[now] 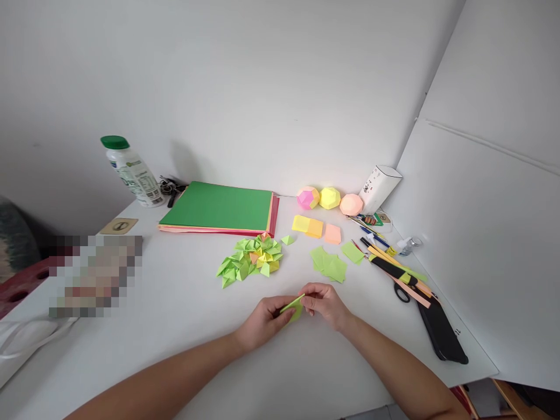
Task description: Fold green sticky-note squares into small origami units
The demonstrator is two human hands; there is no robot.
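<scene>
Both my hands meet low over the white table point(184, 315), pinching one small light-green paper square point(293, 308) that is partly folded. My left hand point(265, 319) grips its left side with curled fingers. My right hand point(326, 303) pinches its right edge. Just beyond them lies a heap of folded green, yellow and orange paper pieces point(251, 261). To the right of that heap lie loose green squares point(330, 263).
A stack of coloured paper sheets point(219, 208) with green on top lies at the back, next to a white bottle point(131, 172) and keys point(170, 188). Three paper balls point(329, 199), a white box point(378, 188), sticky notes point(308, 226), pens, scissors point(400, 280) and a black phone point(441, 333) sit at right.
</scene>
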